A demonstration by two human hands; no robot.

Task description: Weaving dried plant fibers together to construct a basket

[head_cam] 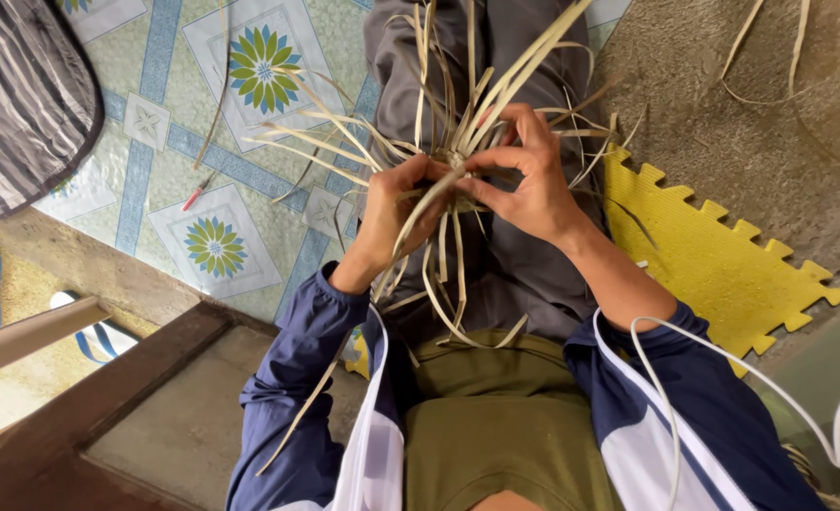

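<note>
I see both hands pinched on the bundle of pale weaving strips (458, 156), centred over the lap. Left hand (396, 213) clamps the crossing point from 8 o'clock, fingers narrow around it. Right hand (524, 175) at 3 o'clock, fingertips nipping one strip. My read: keep the left pinch firm, feed flat, no twist. Yellow foam mat (713, 255) at 4 o'clock.
</note>
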